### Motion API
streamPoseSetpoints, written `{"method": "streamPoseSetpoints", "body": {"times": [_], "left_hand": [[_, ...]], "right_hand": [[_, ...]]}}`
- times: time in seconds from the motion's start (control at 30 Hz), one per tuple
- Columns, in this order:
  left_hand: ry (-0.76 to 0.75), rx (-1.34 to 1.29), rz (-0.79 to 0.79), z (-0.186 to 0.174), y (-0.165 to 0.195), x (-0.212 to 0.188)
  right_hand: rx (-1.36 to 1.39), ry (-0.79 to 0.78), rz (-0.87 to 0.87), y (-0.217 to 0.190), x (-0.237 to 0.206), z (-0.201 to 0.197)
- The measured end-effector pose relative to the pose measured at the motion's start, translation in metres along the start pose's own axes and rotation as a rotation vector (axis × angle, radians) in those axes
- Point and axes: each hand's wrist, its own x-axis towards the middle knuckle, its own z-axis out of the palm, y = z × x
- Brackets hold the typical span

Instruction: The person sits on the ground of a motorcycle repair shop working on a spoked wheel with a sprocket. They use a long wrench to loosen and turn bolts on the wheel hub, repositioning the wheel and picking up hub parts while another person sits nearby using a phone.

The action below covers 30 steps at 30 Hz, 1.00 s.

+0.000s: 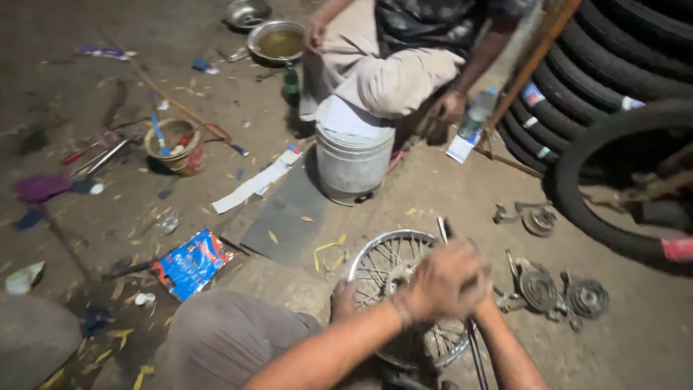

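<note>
A spoked metal wheel rim (375, 253) lies flat on the dirt floor in front of me. Both my hands meet over its hub. My left hand (437, 282) is a closed fist around a dark metal rod (474, 354) that runs from above the hub down towards me. My right hand (482, 283) is pressed against the left, largely covered by it, and closes on the same rod. Toes of a foot (343, 297) rest on the near left side of the rim. My knee (224, 336) is at the lower left.
Round hub and gear parts (538, 287) lie to the right of the rim. A black tyre (577, 209) and stacked tyres (606, 65) fill the right. Another person (404, 65) sits on a white bucket (354, 162) beyond. A blue packet (191, 263), a tool-filled bowl (172, 144) and metal pans (278, 42) lie to the left.
</note>
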Motion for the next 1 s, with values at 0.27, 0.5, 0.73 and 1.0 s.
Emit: {"method": "streamPoseSetpoints", "body": {"times": [0.27,0.5,0.73,1.0], "left_hand": [[-0.486,0.527,-0.086,0.02,-0.095,0.05],[-0.427,0.554,-0.379,-0.031,-0.037,0.0],[-0.595,0.437,-0.5,-0.069,0.03,-0.067],[-0.622,-0.538,-0.909,-0.056,-0.009,-0.075]], "right_hand": [[-0.494,-0.074,0.432,-0.043,-0.095,0.002],[-1.086,-0.071,0.101,-0.051,-0.039,-0.053],[-0.995,0.323,-0.176,-0.066,-0.03,-0.022],[0.506,0.469,0.345,-0.029,-0.052,-0.028]]}}
